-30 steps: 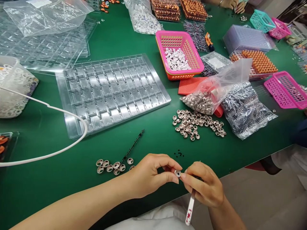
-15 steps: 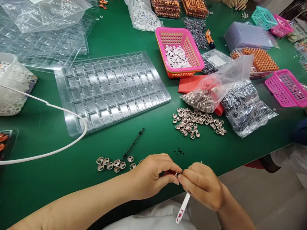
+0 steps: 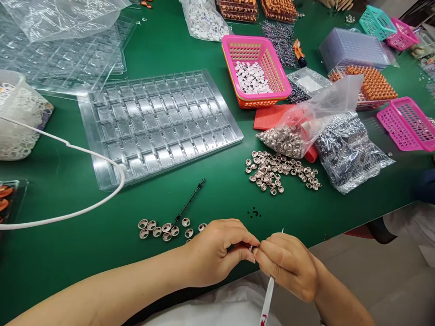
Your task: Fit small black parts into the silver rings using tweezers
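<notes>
My left hand (image 3: pixel 217 249) is closed, thumb and forefinger pinching a small silvery piece (image 3: pixel 251 248) that is mostly hidden. Against it press the fingertips of my right hand (image 3: pixel 288 262), which is wrapped round white tweezers (image 3: pixel 268 299) with a reddish mark near the lower end. Their thin tip sticks up above my knuckles. Tiny black bits (image 3: pixel 254 213) lie just beyond my hands. Left of them are several silver, cup-shaped rings (image 3: pixel 157 231) beside a thin black plastic sprue (image 3: pixel 188 203). A larger heap of such rings (image 3: pixel 268 170) lies farther right.
A clear compartment tray (image 3: pixel 163 122) lies at left centre, with a white cable (image 3: pixel 84 210) curving beside it. Pink basket (image 3: pixel 248 40) holds white pieces. Bagged rings (image 3: pixel 285 140) and a silvery bag (image 3: pixel 353 154) lie right. The table edge runs near my hands.
The tweezers have turned in my right hand, their lower end swinging right and down. Both hands stay pressed together at the small piece. The view has shifted slightly.
</notes>
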Demonstrator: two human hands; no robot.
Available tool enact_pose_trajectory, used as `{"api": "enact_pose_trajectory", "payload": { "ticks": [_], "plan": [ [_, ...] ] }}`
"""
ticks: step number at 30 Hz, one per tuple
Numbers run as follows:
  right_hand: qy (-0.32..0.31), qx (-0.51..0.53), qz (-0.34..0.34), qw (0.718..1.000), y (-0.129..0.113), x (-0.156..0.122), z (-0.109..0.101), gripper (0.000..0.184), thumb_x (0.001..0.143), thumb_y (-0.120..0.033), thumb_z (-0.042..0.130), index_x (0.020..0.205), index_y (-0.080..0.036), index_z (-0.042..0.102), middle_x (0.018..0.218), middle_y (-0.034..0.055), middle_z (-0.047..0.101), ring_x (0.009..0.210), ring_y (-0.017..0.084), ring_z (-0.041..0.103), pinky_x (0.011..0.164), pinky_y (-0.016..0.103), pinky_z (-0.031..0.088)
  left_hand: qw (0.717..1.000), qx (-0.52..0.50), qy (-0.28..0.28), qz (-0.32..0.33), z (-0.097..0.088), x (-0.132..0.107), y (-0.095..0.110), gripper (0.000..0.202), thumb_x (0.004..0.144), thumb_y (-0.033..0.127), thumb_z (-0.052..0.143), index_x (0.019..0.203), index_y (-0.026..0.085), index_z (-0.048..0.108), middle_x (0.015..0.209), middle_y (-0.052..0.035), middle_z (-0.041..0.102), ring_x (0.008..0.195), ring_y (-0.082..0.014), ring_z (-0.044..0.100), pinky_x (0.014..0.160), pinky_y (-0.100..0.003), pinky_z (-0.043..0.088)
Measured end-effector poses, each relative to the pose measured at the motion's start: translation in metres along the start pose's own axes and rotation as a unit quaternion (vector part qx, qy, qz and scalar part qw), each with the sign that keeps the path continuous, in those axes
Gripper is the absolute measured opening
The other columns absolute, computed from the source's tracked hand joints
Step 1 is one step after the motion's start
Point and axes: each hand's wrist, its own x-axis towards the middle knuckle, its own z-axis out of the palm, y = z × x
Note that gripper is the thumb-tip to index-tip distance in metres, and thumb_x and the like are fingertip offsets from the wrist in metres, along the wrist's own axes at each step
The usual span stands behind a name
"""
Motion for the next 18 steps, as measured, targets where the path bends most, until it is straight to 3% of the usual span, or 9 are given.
{"api": "enact_pose_trajectory", "payload": {
  "ticks": [8, 11, 15, 18],
  "plan": [
    [0.003, -0.035, 0.01, 0.999, 0.001, 0.003, 0.001, 0.024, 0.095, -0.007, 0.037, 0.104, -0.011, 0.059, 0.075, 0.0043, 0.062, 0.058, 0.014, 0.048, 0.051, 0.029, 0.04, 1.0, 0.008, -0.015, -0.011, -0.001, 0.001, -0.001, 0.011, 0.091, 0.018, 0.065, 0.098, 0.017, 0.073, 0.081, -0.005, 0.075, 0.077, -0.0163, 0.065, 0.074, -0.025, 0.052],
    [0.038, -0.063, 0.012, 0.997, 0.005, -0.001, 0.009, 0.017, 0.093, -0.006, 0.046, 0.102, -0.013, 0.058, 0.079, 0.0052, 0.063, 0.062, 0.014, 0.052, 0.054, 0.028, 0.043, 0.998, -0.017, -0.001, -0.063, -0.002, 0.002, -0.002, 0.012, 0.088, 0.02, 0.069, 0.097, 0.017, 0.075, 0.081, -0.0045, 0.073, 0.076, -0.0156, 0.065, 0.071, -0.025, 0.052],
    [0.141, -0.031, 0.065, 0.987, 0.005, -0.007, 0.018, 0.022, 0.09, -0.006, 0.056, 0.109, -0.017, 0.057, 0.083, 0.0032, 0.065, 0.069, 0.013, 0.06, 0.06, 0.025, 0.052, 0.984, -0.099, 0.02, -0.145, -0.003, 0.005, 0.001, 0.013, 0.082, 0.022, 0.074, 0.094, 0.017, 0.076, 0.081, -0.0029, 0.072, 0.074, -0.0149, 0.065, 0.072, -0.025, 0.052],
    [0.254, -0.042, 0.127, 0.958, 0.001, -0.009, 0.024, 0.027, 0.085, -0.005, 0.064, 0.108, -0.019, 0.06, 0.082, 0.0025, 0.067, 0.068, 0.013, 0.063, 0.06, 0.026, 0.055, 0.972, -0.152, 0.03, -0.178, -0.003, 0.006, 0.002, 0.015, 0.079, 0.023, 0.076, 0.091, 0.015, 0.075, 0.08, -0.0028, 0.072, 0.074, -0.0148, 0.064, 0.073, -0.026, 0.053]
  ]
}}
